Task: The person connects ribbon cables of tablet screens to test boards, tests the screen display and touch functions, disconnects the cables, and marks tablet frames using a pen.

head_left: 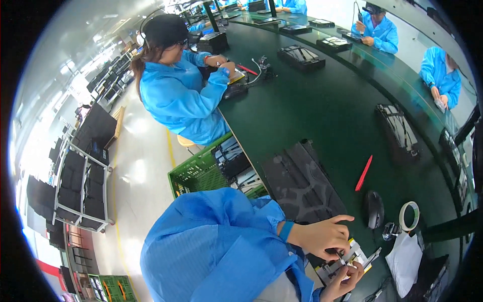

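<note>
- The left hand (322, 235) comes in from a blue sleeve and hovers over a small pale assembly (347, 259) at the near edge of the dark green table (312, 110). Thumb and fingertips are pinched together on a thin dark tool (338, 254) whose tip points down into the part.
- The right hand (343, 284) sits just below, palm up, with its fingers curled around the near end of the pale assembly and cradling it from underneath.
- The assembly is between the two hands, touching both. Its long axis runs from the lower left up toward the right, where a slim metal end sticks out past the fingers. The left hand is on top, the right beneath.
- What exactly the tool is, a small driver or a pick, is hard to tell, as the fisheye bends and shrinks this corner.
- Just beyond the left hand lies a large dark flat panel (302, 183), its length running away from the person.
- To the right of the hands are a black computer mouse (374, 209), a roll of pale tape (409, 215), a white cloth or bag (405, 259) and, further up, a red stick-like tool (363, 172).
- A green crate (193, 173) stands on the floor left of the table.
- A co-worker in a blue coat (176, 95) works further along the same side, and others sit across the table.
</note>
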Demonstrator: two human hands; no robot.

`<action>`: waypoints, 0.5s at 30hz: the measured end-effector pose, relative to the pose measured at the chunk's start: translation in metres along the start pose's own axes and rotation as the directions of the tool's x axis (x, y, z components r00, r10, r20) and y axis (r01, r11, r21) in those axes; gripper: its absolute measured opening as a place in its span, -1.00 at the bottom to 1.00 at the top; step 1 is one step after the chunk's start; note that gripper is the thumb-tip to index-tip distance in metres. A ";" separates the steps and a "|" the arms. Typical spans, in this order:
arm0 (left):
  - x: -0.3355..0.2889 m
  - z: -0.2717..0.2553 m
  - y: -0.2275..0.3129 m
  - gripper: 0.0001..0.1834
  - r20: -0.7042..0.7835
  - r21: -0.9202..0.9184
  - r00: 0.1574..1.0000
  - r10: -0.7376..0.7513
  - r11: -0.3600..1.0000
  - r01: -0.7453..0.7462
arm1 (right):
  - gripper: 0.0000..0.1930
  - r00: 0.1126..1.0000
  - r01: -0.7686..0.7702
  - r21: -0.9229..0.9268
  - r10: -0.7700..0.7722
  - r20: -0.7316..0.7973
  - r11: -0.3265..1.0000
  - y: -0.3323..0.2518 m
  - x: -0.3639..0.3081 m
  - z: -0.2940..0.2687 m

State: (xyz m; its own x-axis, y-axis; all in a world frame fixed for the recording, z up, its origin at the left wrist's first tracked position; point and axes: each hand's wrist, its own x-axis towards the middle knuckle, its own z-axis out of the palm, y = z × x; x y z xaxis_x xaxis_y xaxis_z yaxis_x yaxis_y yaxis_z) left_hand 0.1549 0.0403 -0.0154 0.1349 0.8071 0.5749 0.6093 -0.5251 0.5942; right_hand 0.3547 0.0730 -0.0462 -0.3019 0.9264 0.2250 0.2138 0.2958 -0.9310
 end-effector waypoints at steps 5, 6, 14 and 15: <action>0.011 0.017 0.002 -0.77 -0.033 0.009 0.997 0.063 0.998 -0.063 | -0.84 0.983 0.174 -0.048 -0.176 -0.047 0.984 0.007 0.001 0.005; 0.012 0.018 0.005 -0.78 -0.014 0.026 0.997 0.081 0.996 -0.080 | -0.84 0.985 0.167 -0.056 -0.170 -0.042 0.984 0.009 -0.001 0.007; 0.012 0.029 0.009 -0.83 0.114 0.084 0.989 0.092 0.991 -0.102 | -0.75 0.996 0.034 0.087 -0.027 -0.085 0.996 0.012 -0.009 0.006; 0.012 0.025 0.011 -0.83 0.143 0.056 0.982 0.122 0.990 -0.132 | -0.75 0.994 0.040 0.092 -0.030 -0.104 0.995 0.010 -0.012 0.009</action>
State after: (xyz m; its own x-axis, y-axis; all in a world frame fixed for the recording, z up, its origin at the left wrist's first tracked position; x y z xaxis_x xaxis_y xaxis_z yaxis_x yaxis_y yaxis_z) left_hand 0.1830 0.0510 -0.0165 0.3191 0.7671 0.5566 0.6292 -0.6107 0.4808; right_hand 0.3526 0.0625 -0.0610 -0.2096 0.9364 0.2816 0.1153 0.3097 -0.9438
